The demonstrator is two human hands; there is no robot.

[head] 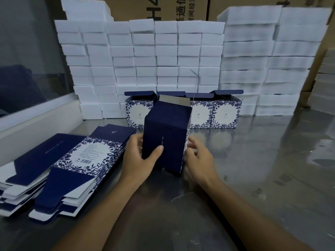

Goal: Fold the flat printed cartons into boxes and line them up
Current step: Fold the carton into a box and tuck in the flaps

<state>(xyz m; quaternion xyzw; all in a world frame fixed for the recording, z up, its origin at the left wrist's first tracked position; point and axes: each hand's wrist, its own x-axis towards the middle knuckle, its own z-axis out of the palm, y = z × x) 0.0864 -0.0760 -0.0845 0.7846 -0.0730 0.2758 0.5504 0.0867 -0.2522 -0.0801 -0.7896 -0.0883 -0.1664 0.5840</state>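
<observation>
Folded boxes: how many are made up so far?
5. Four stand in a row at the back, one mostly hidden. The fifth is held by the left hand and right hand. More may be hidden.

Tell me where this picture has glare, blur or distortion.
Head view: glare on the shiny metal table at right; the right hand is motion-blurred beside the dark blue box; the white foam blocks at right look soft; wide-angle bending tilts the stacks near the edges.

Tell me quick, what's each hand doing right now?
Left hand: grips the dark blue half-folded printed carton, thumb across its face.
Right hand: touches the carton's right side; blurred, grip cannot be told.
</observation>
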